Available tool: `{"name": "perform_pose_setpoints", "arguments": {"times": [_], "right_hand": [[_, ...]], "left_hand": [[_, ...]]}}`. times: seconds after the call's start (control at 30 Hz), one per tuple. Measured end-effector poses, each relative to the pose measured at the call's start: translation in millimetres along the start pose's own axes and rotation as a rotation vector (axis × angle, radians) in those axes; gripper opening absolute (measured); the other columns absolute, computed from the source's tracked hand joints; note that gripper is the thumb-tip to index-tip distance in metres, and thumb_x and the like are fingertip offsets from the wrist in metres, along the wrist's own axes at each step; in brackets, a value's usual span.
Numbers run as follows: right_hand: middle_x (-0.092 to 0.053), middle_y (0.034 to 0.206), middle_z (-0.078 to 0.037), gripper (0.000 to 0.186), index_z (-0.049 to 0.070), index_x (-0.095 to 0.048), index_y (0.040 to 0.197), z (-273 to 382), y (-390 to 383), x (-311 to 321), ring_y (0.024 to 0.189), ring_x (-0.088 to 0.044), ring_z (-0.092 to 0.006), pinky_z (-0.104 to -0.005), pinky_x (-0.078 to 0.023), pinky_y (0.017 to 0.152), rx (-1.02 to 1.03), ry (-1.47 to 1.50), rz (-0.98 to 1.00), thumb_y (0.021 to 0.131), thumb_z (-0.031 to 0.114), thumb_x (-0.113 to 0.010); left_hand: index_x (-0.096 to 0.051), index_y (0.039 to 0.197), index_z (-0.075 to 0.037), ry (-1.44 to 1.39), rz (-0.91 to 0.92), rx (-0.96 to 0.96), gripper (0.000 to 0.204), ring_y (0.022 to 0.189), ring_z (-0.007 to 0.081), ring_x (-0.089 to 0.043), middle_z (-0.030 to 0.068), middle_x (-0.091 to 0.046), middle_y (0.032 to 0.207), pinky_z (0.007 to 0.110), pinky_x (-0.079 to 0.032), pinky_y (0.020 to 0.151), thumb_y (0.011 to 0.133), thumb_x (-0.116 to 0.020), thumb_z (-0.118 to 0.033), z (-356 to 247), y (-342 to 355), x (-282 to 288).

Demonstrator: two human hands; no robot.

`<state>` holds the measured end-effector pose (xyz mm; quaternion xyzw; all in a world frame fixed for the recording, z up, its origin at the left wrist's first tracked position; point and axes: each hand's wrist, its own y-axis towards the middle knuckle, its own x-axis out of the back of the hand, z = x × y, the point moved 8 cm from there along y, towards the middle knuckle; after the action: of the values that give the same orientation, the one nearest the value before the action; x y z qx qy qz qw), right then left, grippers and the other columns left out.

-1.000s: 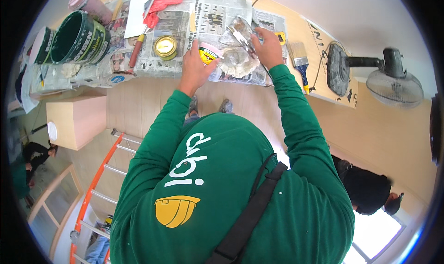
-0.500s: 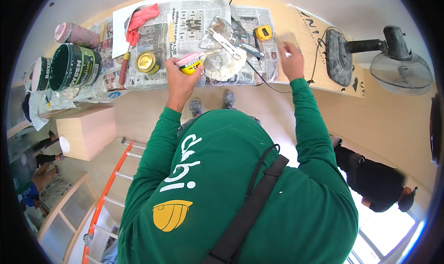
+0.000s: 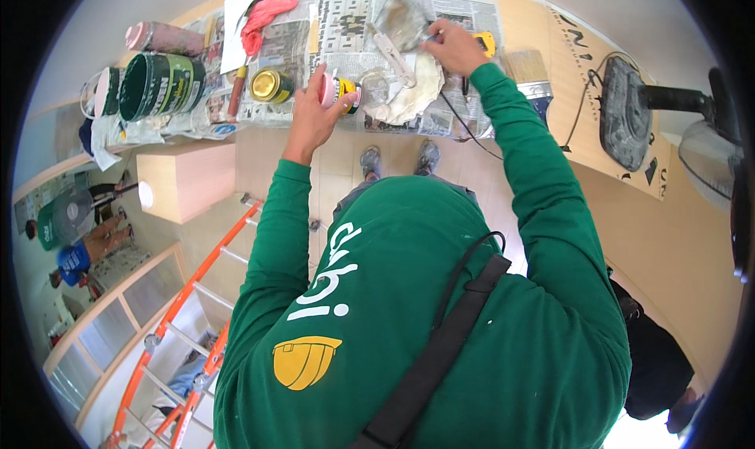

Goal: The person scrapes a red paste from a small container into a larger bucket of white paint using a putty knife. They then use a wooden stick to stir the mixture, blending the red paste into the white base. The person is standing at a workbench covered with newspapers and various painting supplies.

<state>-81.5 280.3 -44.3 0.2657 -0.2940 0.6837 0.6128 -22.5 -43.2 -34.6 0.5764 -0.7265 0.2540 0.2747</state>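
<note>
My left hand grips a small pink tub with a yellow label at the newspaper-covered bench's front. Higher and to the right, my right hand has closed fingers on the dark handle of what looks like a scraper, whose smeared square blade lies beyond it. Between my hands are a pale utility knife and crumpled cream paper. A yellow tape measure and wide paintbrush lie right of my right hand. A gold-lidded jar stands left of my left hand.
Green bucket, pink container and red cloth are at the bench's left. A fan lies right. An orange ladder and wooden box stand lower left. Co-workers show at far left; another person at lower right.
My right hand went right to the paintbrush, then back up-left onto the scraper, whose blade now lies further up. My left hand stays on the pink tub. The view has shifted.
</note>
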Motion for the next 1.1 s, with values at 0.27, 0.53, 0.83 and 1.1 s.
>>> {"name": "perform_pose_setpoints", "arguments": {"times": [0.27,0.53,0.83,1.1], "right_hand": [[-0.071,0.087,-0.016,0.043,-0.007,-0.058,0.117,45.1,-62.7,41.9,0.06,-0.068,-0.0209,-0.0372,-0.055,0.06,-0.152,0.627,-0.047,0.094,0.027,-0.069],[-0.068,0.079,-0.011,0.034,-0.005,-0.064,0.115,106.8,-139.4,-39.7,0.047,-0.059,-0.0145,-0.0308,-0.049,0.048,-0.291,1.023,0.358,0.104,0.027,-0.06],[-0.067,0.078,-0.01,0.033,-0.005,-0.067,0.113,116.7,-136.7,-34.6,0.048,-0.058,-0.0142,-0.0316,-0.048,0.048,-0.32,0.942,0.361,0.104,0.026,-0.058],[-0.067,0.076,-0.013,0.036,-0.008,-0.066,0.109,126.4,-136.3,-30.0,0.047,-0.059,-0.0163,-0.0334,-0.049,0.05,-0.317,0.889,0.373,0.103,0.027,-0.058]], "left_hand": [[-0.038,0.142,0.004,-0.114,0.234,0.354,0.093,0.095,0.0396,-0.071,0.0289,-0.066,0.12,0.045,-0.058,0.084,0.081,-0.09,-0.044,-19.9,-9.3,4.5],[-0.043,0.135,0.005,0.097,0.096,0.063,0.084,0.111,0.0424,-0.067,0.0302,-0.063,0.124,0.046,-0.054,0.094,0.079,-0.09,-0.037,-25.1,-1.9,-1.0],[-0.04,0.145,0.0,0.095,0.108,-0.045,0.087,0.121,0.0451,-0.059,0.0299,-0.058,0.131,0.049,-0.049,0.102,0.081,-0.088,-0.034,-24.9,-5.2,-3.7],[-0.041,0.144,0.0,0.043,0.085,-0.036,0.085,0.121,0.0461,-0.058,0.0301,-0.058,0.131,0.05,-0.049,0.102,0.081,-0.087,-0.033,-19.1,-9.1,-3.5]]}}
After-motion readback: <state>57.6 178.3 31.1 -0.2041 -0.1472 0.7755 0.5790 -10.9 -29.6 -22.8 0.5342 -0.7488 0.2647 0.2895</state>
